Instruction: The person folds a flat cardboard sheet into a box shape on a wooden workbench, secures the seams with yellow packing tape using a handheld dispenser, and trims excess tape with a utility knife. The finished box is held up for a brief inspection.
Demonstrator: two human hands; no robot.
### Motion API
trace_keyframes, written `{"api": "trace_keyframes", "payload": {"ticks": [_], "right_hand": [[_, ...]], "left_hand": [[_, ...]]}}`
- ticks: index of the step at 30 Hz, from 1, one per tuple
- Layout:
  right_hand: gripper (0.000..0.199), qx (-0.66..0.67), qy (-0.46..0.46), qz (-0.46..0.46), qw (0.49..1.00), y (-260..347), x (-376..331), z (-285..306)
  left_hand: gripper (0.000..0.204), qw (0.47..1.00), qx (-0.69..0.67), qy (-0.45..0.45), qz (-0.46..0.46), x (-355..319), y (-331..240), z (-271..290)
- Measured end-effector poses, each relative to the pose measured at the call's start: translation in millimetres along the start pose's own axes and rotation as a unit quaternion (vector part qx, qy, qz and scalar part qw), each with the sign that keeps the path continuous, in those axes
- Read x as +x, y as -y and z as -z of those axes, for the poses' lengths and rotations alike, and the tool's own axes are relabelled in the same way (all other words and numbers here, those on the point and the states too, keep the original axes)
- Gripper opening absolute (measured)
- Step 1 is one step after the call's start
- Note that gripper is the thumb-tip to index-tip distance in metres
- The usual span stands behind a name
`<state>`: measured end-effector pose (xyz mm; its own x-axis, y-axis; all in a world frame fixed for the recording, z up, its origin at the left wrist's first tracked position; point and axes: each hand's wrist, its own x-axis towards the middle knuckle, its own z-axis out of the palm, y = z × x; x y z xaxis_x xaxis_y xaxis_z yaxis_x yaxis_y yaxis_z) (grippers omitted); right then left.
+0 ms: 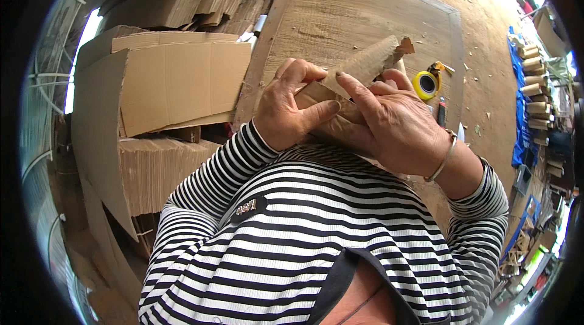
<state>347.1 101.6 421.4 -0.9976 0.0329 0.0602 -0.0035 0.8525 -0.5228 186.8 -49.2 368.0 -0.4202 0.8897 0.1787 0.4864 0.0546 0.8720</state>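
Both hands hold one brown cardboard piece, folded into a long angled strip that points up and to the right above a wooden board. My left hand grips its lower left end, thumb pressed along the fold. My right hand wraps the middle from the right, its index finger stretched across the cardboard. A thin bracelet circles that wrist. Striped sleeves cover both forearms.
Flat cardboard sheets are stacked at the left, more at the top. A yellow tape roll and a small cutter lie on the board's right. Cardboard tubes line a blue sheet at far right.
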Motion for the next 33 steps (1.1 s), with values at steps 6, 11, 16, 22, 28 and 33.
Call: {"api": "trace_keyframes", "payload": {"ticks": [6, 11, 16, 22, 28, 33], "right_hand": [[0.065, 0.007, -0.009, -0.042, 0.999, 7, 9, -8], [0.052, 0.031, -0.008, -0.003, 0.999, 11, 16, -5], [0.021, 0.024, -0.175, 0.003, 0.984, -9, 9, 4], [0.015, -0.026, -0.089, 0.119, 0.989, 12, 9, 2], [0.016, -0.074, -0.036, 0.144, 0.986, 29, 5, 13], [0.024, -0.157, -0.029, 0.072, 0.985, 40, -19, 29]], "left_hand": [[0.047, 1.0, -0.005, -0.002, -0.027, -3, 6, 8], [0.046, 0.999, -0.033, 0.001, -0.028, -12, 14, 18], [0.036, 0.991, -0.103, 0.054, -0.06, -23, 19, 39], [0.041, 0.934, -0.272, 0.081, -0.217, -31, 16, 54], [0.021, 0.965, -0.072, 0.218, -0.123, -4, -13, 78], [0.035, 0.946, 0.094, 0.283, -0.128, 0, -31, 86]]}}
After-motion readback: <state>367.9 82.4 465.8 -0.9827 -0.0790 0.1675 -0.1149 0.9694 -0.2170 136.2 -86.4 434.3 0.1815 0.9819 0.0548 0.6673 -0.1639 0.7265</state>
